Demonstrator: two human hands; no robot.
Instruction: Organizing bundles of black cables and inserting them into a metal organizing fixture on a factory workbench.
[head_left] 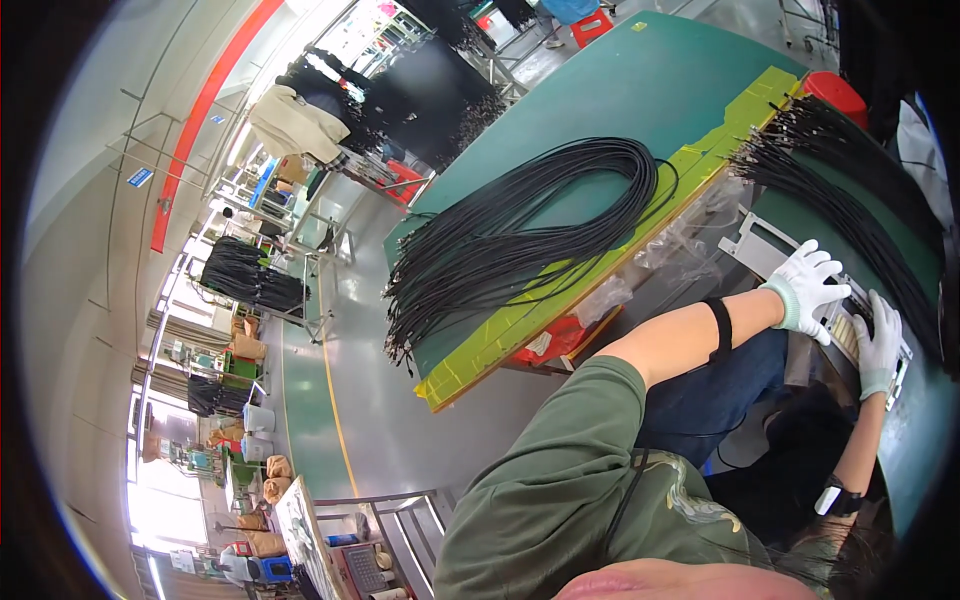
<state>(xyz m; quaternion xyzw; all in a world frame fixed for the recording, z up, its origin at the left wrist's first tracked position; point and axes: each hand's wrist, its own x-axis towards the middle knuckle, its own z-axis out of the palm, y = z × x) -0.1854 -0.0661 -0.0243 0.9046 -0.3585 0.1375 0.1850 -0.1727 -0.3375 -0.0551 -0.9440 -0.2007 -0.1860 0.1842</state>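
Observation:
Both my hands wear white gloves and are over a long silvery metal fixture [762, 243] at the edge of the green work surface on the right. My left hand [806, 288] lies across its middle with the fingers spread. Just beside it, my right hand [880, 345] rests near the other end, fingers stretched out on the fixture. A pale row of slots or strips [845, 338] shows between the two hands; small details there are too fine to make out. Beyond the fixture lies a bundle of black cables [850, 215] with metal tips.
A green table [540, 115] with yellow tape along its edge [690, 160] stands to the left. It carries a large looped bundle of black cables [520, 225]. Clear plastic bags [680, 245] hang below its edge. A red stool [836, 97] stands beyond. Racks of black cables [255, 275] line the aisle.

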